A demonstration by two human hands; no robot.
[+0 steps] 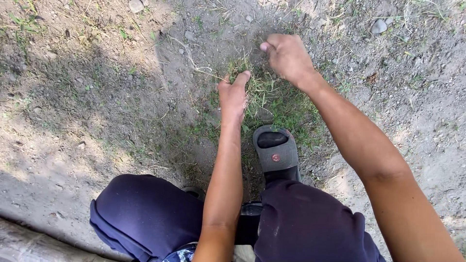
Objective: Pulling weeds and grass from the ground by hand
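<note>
Ground: bare, stony dirt (87,97), half in shade, with a few pebbles (379,25) lying about.
Grass: a small green tuft (272,94) grows just ahead of the person's feet.
Left hand (233,94): fingers loosely curled, resting on the tuft's left edge, touching the blades.
Right hand (287,56): closed into a loose fist above the tuft's far side; whether it grips any grass I cannot tell.
Footwear: a grey slide sandal (275,150) sits just behind the tuft.
Legs: crouched, in dark blue trousers (145,213).

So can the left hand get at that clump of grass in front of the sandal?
Probably yes: the left hand already rests on the grass clump, with nothing between them.
</note>
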